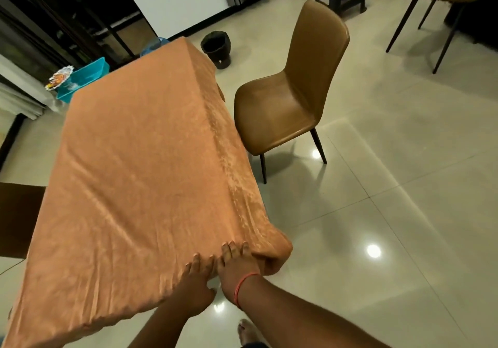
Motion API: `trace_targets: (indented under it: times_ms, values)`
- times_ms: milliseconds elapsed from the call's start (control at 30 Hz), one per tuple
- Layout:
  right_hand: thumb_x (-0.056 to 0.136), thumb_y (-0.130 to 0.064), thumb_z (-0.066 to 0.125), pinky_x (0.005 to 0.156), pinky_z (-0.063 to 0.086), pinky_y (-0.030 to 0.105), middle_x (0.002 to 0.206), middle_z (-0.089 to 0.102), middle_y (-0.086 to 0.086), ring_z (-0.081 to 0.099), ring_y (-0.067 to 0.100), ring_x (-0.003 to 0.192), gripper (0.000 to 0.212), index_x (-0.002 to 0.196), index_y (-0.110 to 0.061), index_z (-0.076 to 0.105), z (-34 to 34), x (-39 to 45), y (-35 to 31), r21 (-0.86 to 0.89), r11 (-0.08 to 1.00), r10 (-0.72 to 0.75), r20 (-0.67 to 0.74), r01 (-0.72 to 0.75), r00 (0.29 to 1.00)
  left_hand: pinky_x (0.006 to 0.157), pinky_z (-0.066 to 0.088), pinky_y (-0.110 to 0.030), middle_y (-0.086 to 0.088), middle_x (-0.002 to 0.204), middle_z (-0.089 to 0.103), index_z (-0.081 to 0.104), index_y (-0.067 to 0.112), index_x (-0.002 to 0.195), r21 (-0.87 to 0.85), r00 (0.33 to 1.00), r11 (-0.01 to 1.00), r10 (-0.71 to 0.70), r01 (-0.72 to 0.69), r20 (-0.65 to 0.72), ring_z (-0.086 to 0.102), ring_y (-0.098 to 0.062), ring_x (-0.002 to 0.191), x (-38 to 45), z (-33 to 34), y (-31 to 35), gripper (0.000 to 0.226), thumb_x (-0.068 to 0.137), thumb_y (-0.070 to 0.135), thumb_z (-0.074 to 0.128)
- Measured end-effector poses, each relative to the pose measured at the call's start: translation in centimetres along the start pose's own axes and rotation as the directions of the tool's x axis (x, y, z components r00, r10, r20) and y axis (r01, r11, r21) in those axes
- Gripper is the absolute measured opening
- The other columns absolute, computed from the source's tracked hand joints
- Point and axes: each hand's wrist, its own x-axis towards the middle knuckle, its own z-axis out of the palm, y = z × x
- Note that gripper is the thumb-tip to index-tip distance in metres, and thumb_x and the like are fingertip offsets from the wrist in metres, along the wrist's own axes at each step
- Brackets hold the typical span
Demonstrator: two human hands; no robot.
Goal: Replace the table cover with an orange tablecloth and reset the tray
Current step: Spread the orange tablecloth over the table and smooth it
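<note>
**Both hands on the near corner of the orange cloth**

Nearest the camera, the left hand (pixel 198 284) and right hand (pixel 237 266) sit side by side at the table's near right corner, fingers curled over the edge of the orange tablecloth (pixel 140 164), so each grip is holding fabric. The cloth covers the whole table, bunched at that corner. Beside it stands a brown chair (pixel 291 88). Farther back: a black pot (pixel 216 48) and a teal bin (pixel 86 76). No readable writing anywhere.

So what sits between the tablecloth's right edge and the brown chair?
Head view: only bare floor tile between the orange tablecloth and the brown chair.
</note>
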Motion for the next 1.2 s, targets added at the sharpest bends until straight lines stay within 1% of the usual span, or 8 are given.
trace_targets:
  times_ms: [167,367,467,533,667,800,1067,1200]
  values:
    - [0.102,-0.045,0.039,0.119,0.001,0.061,0.165,-0.001,0.021,-0.001,0.040,0.152,0.074,0.159,-0.012,0.004,0.1,-0.6,0.2,-0.023,1.000,0.007,0.037,-0.007,0.999,0.122,0.004,-0.047,-0.015,0.161,-0.022,-0.008,0.031,0.156,-0.088,1.000,0.996,-0.012,0.011,-0.016,-0.012,-0.040,0.149,-2.4,-1.6,3.0,0.090,0.091,0.050,0.050]
    - [0.104,-0.045,0.036,0.120,0.003,0.057,0.164,0.003,0.024,0.002,0.043,0.151,0.071,0.159,-0.011,0.006,-1.1,-1.4,0.0,-0.032,0.998,0.054,0.091,-0.051,0.994,0.122,0.009,-0.048,-0.015,0.162,-0.020,-0.008,0.030,0.157,-0.089,1.000,0.996,0.024,-0.025,-0.009,-0.006,-0.040,0.150,-3.0,-1.8,4.1,0.093,0.090,0.057,0.051]
    - [0.102,-0.048,0.041,0.119,0.005,0.059,0.163,0.012,0.024,0.009,0.043,0.150,0.072,0.157,-0.009,0.016,-2.1,-1.1,-0.8,-0.112,0.988,0.120,0.155,-0.103,0.981,0.122,0.005,-0.044,-0.012,0.164,-0.013,-0.006,0.026,0.157,-0.037,0.993,0.993,0.113,-0.114,-0.016,-0.006,-0.035,0.151,-4.4,-2.5,4.9,0.080,0.099,0.053,0.041]
    - [0.098,-0.051,0.045,0.119,0.008,0.061,0.160,0.025,0.022,0.019,0.040,0.148,0.071,0.155,-0.012,0.026,-3.1,-0.7,-1.0,-0.134,0.987,0.108,0.181,-0.084,0.977,0.122,0.009,-0.042,-0.008,0.165,-0.007,-0.001,0.027,0.157,-0.077,0.988,0.986,0.147,-0.150,-0.040,0.001,-0.031,0.152,-4.9,-2.7,4.3,0.076,0.099,0.051,0.041]
    - [0.092,-0.034,0.058,0.117,0.015,0.060,0.148,0.041,0.016,0.037,0.038,0.136,0.060,0.147,-0.017,0.041,-4.3,-0.5,-1.2,-0.147,0.988,0.050,0.083,-0.037,0.995,0.121,0.018,-0.043,0.004,0.165,0.006,0.012,0.032,0.156,-0.184,0.986,0.979,0.066,-0.094,-0.151,0.013,-0.020,0.151,-5.9,-1.5,0.3,0.073,0.093,0.043,0.048]
    - [0.094,-0.022,0.040,0.112,0.026,0.052,0.145,0.044,0.014,0.042,0.036,0.131,0.051,0.144,-0.015,0.042,-3.5,1.0,-3.0,-0.075,0.997,0.019,-0.017,-0.020,1.000,0.120,0.013,-0.052,-0.002,0.166,0.004,0.010,0.025,0.157,-0.161,0.977,0.986,-0.074,0.041,-0.202,0.012,-0.026,0.151,-7.6,0.9,-4.7,0.072,0.097,0.046,0.044]
    - [0.095,-0.026,0.043,0.116,0.024,0.050,0.160,0.023,0.009,0.026,0.034,0.144,0.056,0.150,-0.019,0.035,-4.1,5.5,-10.6,-0.036,0.999,-0.008,-0.022,0.008,1.000,0.118,0.013,-0.055,-0.001,0.166,0.005,0.014,0.025,0.156,-0.267,0.930,0.955,-0.207,0.125,-0.305,0.010,-0.027,0.151,-7.3,4.6,-18.4,0.067,0.099,0.058,0.029]
    - [0.097,-0.040,0.041,0.120,0.019,0.046,0.165,0.014,0.003,0.018,0.028,0.150,0.065,0.156,-0.023,0.021,-5.1,11.3,-20.9,0.020,1.000,0.014,-0.067,-0.013,0.998,0.118,0.010,-0.058,-0.005,0.165,0.003,0.012,0.024,0.156,-0.355,0.905,0.925,-0.262,0.135,-0.337,0.004,-0.031,0.151,-5.7,5.7,-30.9,0.065,0.100,0.057,0.023]
